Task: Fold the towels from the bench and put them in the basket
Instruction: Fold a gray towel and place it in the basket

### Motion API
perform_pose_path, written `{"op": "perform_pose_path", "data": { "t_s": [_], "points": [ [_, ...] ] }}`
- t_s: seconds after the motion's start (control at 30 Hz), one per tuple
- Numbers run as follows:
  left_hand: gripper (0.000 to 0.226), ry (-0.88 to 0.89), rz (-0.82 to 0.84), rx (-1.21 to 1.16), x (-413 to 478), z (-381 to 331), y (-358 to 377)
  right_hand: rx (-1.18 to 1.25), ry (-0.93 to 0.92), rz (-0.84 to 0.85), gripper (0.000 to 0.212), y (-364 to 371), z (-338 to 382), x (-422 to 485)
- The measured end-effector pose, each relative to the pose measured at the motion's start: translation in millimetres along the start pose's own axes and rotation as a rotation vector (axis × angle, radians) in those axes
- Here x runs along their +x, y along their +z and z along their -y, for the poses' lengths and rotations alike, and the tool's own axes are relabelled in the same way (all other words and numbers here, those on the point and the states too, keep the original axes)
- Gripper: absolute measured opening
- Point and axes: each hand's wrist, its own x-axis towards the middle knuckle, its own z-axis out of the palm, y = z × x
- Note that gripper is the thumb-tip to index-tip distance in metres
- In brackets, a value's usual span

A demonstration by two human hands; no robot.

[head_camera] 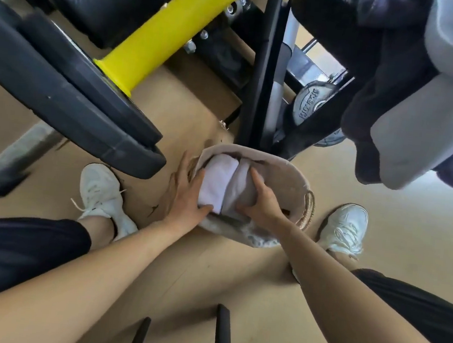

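Note:
A round beige basket (292,177) with a rope handle stands on the floor between my feet. Inside it lie two folded towels side by side: a white towel (217,183) on the left and a grey towel (241,189) on the right. My left hand (187,195) clasps the white towel's left edge, thumb under its near end. My right hand (265,204) presses on the grey towel, fingers spread over it. At the upper right more towels, grey (417,129) and dark (369,107), hang over the bench.
Black weight plates (69,92) on a yellow-sleeved bar (161,35) loom at the left, close above the basket. A black machine frame (259,72) and another plate (313,102) stand behind it. My white shoes (102,189) (346,227) flank the basket. Two black handles (222,334) poke up below.

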Motion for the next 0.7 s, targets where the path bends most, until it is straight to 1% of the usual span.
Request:
{"op": "perform_pose_path", "data": {
  "t_s": [0.07,0.1,0.17,0.2,0.23,0.3,0.4,0.5,0.7],
  "points": [
    [0.102,0.002,-0.015,0.008,1,2,1,-0.126,0.003,0.021,0.113,1,1,2],
    [0.101,0.002,-0.018,0.005,0,1,0,-0.235,0.018,0.003,0.111,1,4,0],
    [0.096,-0.014,-0.027,-0.012,-2,-1,-3,-0.528,0.002,-0.128,0.105,3,9,-6],
    [0.092,-0.023,-0.034,-0.022,-2,-3,-6,-0.641,-0.038,-0.194,0.102,4,10,-9],
    [0.088,-0.031,-0.041,-0.033,-3,-4,-9,-0.694,-0.085,-0.243,0.100,5,11,-11],
    [0.083,-0.044,-0.041,-0.053,-4,-3,-14,-0.692,-0.181,-0.278,0.094,7,7,-12],
    [0.073,-0.066,-0.030,-0.075,-7,-1,-20,-0.726,-0.288,-0.232,0.081,13,-3,-12],
    [0.064,-0.035,-0.055,-0.097,-10,-4,-21,-0.758,-0.238,-0.170,0.084,20,-11,-9],
    [0.075,-0.024,-0.025,-0.113,-15,-12,-19,-0.841,-0.139,-0.144,0.093,26,-15,6]
  ]
}}
